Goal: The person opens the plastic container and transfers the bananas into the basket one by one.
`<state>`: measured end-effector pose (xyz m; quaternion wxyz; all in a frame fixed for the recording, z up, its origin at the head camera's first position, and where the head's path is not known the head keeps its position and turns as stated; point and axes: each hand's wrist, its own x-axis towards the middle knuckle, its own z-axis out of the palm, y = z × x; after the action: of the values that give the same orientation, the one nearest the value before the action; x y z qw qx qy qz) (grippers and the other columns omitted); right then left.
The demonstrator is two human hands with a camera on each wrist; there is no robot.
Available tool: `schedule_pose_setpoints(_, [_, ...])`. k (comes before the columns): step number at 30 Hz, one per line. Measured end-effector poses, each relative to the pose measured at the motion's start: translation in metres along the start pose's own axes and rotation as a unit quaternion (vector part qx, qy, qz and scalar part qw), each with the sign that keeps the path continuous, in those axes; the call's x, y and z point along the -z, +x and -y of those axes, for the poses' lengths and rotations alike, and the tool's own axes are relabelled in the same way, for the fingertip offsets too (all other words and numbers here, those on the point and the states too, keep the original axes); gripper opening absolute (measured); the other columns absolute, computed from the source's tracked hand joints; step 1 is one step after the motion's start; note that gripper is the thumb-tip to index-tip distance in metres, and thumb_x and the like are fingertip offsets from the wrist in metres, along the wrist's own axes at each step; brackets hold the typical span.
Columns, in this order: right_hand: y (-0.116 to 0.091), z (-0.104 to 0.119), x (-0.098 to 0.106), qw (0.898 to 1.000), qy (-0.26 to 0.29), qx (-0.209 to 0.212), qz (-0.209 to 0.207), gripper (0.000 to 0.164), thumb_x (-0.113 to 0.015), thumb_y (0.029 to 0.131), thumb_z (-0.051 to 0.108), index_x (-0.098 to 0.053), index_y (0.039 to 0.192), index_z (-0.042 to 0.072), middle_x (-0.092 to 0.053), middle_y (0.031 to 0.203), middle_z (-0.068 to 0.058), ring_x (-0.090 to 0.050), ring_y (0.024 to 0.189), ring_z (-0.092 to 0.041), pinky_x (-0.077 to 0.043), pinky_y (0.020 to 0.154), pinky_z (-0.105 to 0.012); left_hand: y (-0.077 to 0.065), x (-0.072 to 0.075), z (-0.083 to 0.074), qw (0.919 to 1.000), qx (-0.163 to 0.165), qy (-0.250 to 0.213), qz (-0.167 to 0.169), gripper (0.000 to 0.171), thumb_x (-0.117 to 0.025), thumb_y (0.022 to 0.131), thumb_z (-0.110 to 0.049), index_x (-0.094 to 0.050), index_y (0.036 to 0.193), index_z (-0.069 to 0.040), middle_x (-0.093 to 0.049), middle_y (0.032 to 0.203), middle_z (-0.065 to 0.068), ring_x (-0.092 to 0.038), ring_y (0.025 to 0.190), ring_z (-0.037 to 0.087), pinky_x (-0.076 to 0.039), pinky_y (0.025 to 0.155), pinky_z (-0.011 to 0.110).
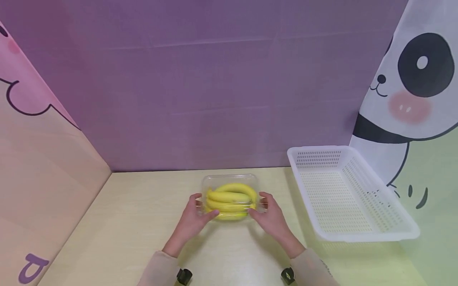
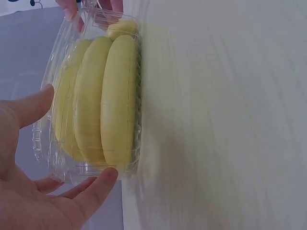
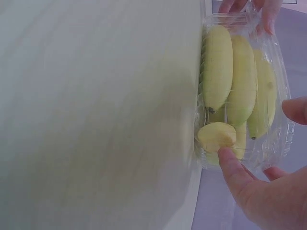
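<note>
A white plastic basket [image 1: 368, 237] with perforated sides and floor stands at the right of the pale wooden bench [image 1: 143, 222]. A lightly creased purple cloth [image 1: 214, 87] spans the back. A big panda drawing [image 1: 411, 91] covers much of the pale green right wall [image 1: 438, 174]; the peach left wall [image 1: 43, 171] bears a purple letter [image 1: 21, 274] low down.

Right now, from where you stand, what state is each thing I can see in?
Clear plastic clamshell container: filled with bananas, held at both ends; whether its lid is latched, I can't tell.
Bananas: yellow, unpeeled, inside the container.
Left hand: gripping the container's left end.
Right hand: gripping its right end.
White slotted plastic basket: upright, open-topped.
Purple backdrop: hanging, faintly creased.
</note>
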<state>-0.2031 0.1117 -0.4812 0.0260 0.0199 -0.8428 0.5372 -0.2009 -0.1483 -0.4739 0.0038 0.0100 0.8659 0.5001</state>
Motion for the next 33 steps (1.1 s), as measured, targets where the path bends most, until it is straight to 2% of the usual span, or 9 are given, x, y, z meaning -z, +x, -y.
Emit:
schedule_pose_setpoints(7, [-0.003,-0.002,0.008,1.0,-0.011,-0.006,-0.004,0.071,-0.079,0.085,0.025,-0.047,0.143,0.0,-0.06,0.126,-0.021,-0.059,0.119,-0.04,-0.049,0.097,-0.053,0.002,-0.008,-0.002,1.0,-0.007,0.002,0.001,0.088,-0.083,0.085,-0.034,-0.033,0.147,0.004,-0.052,0.128,0.026,-0.055,0.119,0.041,-0.048,0.094,0.054])
schedule_pose_setpoints(13, [-0.006,-0.002,0.012,1.0,-0.013,0.008,-0.004,0.071,-0.079,0.085,0.024,-0.046,0.142,-0.003,-0.06,0.125,-0.023,-0.059,0.117,-0.042,-0.049,0.096,-0.055,0.001,-0.012,-0.004,0.9999,-0.006,0.009,0.004,0.087,-0.083,0.086,-0.033,-0.033,0.147,0.004,-0.052,0.13,0.026,-0.054,0.121,0.041,-0.048,0.095,0.054])
schedule_pose_setpoints(25, [-0.008,-0.006,0.022,1.0,-0.026,0.006,-0.005,0.072,-0.08,0.084,0.024,-0.047,0.143,-0.001,-0.06,0.125,-0.023,-0.061,0.114,-0.041,-0.051,0.095,-0.053,-0.003,-0.018,-0.014,0.9999,-0.011,0.001,0.01,0.088,-0.084,0.084,-0.031,-0.033,0.146,0.006,-0.051,0.129,0.028,-0.056,0.113,0.04,-0.049,0.094,0.054])
schedule_pose_setpoints(33, [-0.009,-0.009,0.024,1.0,-0.029,0.004,-0.003,0.072,-0.08,0.085,0.024,-0.047,0.143,0.0,-0.059,0.126,-0.023,-0.06,0.117,-0.042,-0.05,0.095,-0.054,-0.004,-0.022,-0.011,0.9998,-0.013,0.01,0.009,0.089,-0.084,0.084,-0.03,-0.032,0.146,0.007,-0.052,0.127,0.026,-0.057,0.113,0.039,-0.049,0.093,0.053])
